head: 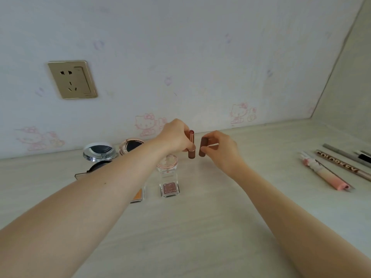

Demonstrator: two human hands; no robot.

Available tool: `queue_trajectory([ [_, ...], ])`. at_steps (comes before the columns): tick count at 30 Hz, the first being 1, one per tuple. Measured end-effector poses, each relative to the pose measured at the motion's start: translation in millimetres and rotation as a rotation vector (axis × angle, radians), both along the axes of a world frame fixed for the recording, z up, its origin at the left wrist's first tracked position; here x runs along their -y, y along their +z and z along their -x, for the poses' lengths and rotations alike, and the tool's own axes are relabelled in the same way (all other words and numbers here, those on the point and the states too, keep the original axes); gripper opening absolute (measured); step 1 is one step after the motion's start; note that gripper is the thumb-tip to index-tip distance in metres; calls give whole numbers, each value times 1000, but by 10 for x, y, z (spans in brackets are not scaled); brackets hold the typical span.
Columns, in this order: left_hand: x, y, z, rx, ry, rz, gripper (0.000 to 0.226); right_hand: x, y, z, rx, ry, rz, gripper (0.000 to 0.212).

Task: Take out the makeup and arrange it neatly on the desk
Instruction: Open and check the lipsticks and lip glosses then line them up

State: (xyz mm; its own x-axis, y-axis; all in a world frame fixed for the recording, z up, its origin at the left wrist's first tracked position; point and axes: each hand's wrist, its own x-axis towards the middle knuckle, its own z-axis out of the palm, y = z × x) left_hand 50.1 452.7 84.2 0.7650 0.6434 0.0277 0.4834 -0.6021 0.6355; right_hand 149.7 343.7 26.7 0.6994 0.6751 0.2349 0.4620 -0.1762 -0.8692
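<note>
**Lipstick uncapped, both hands engaged above desk**

Head view: left hand [176, 137] clamped on the open lipstick [191, 144], upright, tip exposed. Right hand [222, 149] pinches its brown cap [203, 147] just beside, apart from it. Both are above the desk [200, 217]. Compacts [100, 152] sit left; pencils and a pink tube [325, 175] lie right.

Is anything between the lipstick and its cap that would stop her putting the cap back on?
Nothing visible. The left hand holds the lipstick upright, the right hand holds the cap right beside it, with only a narrow open gap between them.
</note>
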Motion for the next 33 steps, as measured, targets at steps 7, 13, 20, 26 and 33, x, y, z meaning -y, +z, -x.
queue_trajectory([
  [7,-21,-131,-23,-51,25,-46,21,-32,-163,-11,29,35,54,19],
  [13,-6,-178,-44,-63,23,-78,22,-58,-171,-51,72,40,75,21],
  [20,12,-197,-67,-34,54,-74,20,-111,-182,-100,163,51,157,22],
  [26,7,-205,-85,-30,64,-55,16,-193,-199,-120,178,45,158,24],
  [33,11,-217,-89,-50,63,-72,20,-229,-214,-123,184,55,177,25],
])
